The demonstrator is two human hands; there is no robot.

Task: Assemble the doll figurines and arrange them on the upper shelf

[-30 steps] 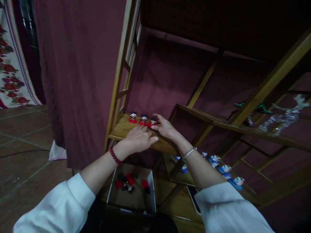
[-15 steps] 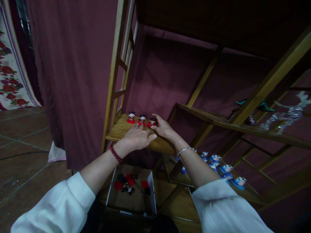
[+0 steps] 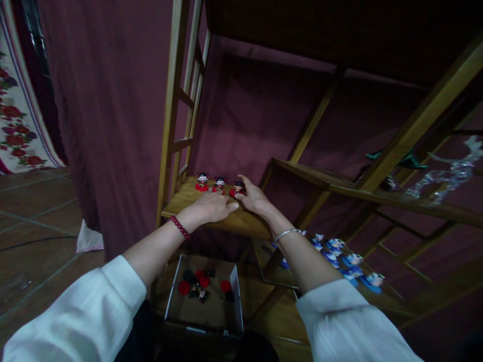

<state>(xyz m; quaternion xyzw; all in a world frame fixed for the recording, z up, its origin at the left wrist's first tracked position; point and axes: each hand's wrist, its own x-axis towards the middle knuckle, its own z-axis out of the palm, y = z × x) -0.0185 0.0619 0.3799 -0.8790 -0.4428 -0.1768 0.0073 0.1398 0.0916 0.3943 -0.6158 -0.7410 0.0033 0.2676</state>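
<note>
Three small figurines with black hair and red bases stand in a row on a wooden shelf: the left figurine, the middle figurine and the right figurine. My left hand, palm down, stretches its fingers to the base of the middle figurine, with its thumb held apart. Whether those fingertips touch it I cannot tell. My right hand has its thumb in front of the right figurine and a finger behind it, closed about its side.
Below the shelf, an open box contains several red and black figurines. Several blue and white figurines stand on a lower shelf at right. A clear glass-like ornament sits on the right shelf. A wooden lattice borders the left side.
The gap between the middle and right figurines is slightly wider, the right one having shifted a little right with my right hand. My left hand has drawn slightly left. The view has shifted a little.
</note>
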